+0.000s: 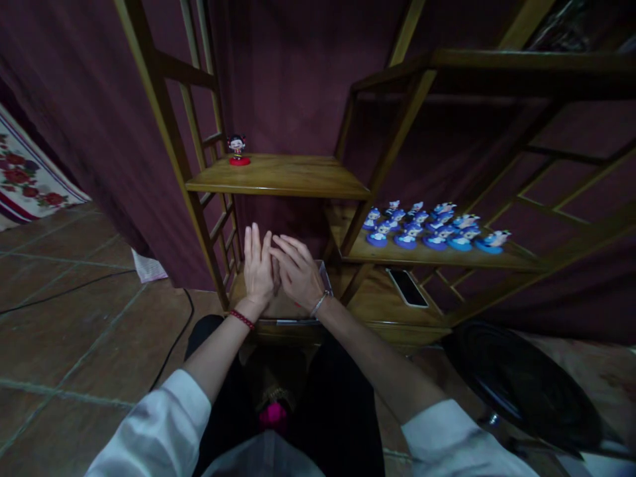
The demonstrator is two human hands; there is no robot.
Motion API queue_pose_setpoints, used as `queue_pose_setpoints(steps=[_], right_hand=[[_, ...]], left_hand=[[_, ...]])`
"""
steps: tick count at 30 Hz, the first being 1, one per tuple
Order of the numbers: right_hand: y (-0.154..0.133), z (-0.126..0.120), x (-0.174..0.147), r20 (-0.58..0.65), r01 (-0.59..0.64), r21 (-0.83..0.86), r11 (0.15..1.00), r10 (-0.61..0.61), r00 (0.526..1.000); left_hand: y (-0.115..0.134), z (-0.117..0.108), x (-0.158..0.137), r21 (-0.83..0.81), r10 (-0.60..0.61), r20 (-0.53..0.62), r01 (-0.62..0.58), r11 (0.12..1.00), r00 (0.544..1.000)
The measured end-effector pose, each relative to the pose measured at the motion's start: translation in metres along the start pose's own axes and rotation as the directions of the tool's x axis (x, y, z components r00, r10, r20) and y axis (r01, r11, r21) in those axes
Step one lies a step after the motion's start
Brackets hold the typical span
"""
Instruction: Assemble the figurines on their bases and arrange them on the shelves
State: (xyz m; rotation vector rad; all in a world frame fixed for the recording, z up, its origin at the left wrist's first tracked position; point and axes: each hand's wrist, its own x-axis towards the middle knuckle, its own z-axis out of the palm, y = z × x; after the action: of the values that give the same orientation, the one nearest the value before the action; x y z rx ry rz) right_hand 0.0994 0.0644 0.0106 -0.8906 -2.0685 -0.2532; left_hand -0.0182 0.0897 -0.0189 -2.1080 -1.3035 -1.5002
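Observation:
My left hand (pixel 259 266) has its fingers stretched out and wears a red bracelet at the wrist. My right hand (pixel 299 270), with a pale bracelet, lies beside it with fingers extended, and the fingertips of both meet or nearly meet. No held object shows, though the palms are partly hidden. Both hands are above a shallow box with clear or pale edges (pixel 324 273) on the low shelf; the hands cover most of it. A speck of red shows under my right hand.
On the shelf above stands a small figurine with a red base (pixel 238 151). Several blue-and-white figurines (pixel 437 226) stand in rows on the right shelf (pixel 368 250). Below them lies a phone (pixel 407 288). A black round stool seat (pixel 521 384) is at right; a black cable (pixel 186 318) crosses the floor.

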Motion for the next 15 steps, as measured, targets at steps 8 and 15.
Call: queue_pose_setpoints(steps=[8, 15], right_hand=[[0.037, 0.037, -0.086, 0.294, -0.442, -0.036, 0.897, 0.432, 0.853], [0.068, 0.051, -0.123, 0.545, -0.623, -0.246, 0.743, 0.637, 0.545]], left_hand=[[0.004, 0.056, -0.1, 0.125, -0.194, 0.611, 0.148, 0.981, 0.767], [-0.014, 0.069, -0.128, 0.386, -0.45, 0.738, 0.233, 0.893, 0.503]])
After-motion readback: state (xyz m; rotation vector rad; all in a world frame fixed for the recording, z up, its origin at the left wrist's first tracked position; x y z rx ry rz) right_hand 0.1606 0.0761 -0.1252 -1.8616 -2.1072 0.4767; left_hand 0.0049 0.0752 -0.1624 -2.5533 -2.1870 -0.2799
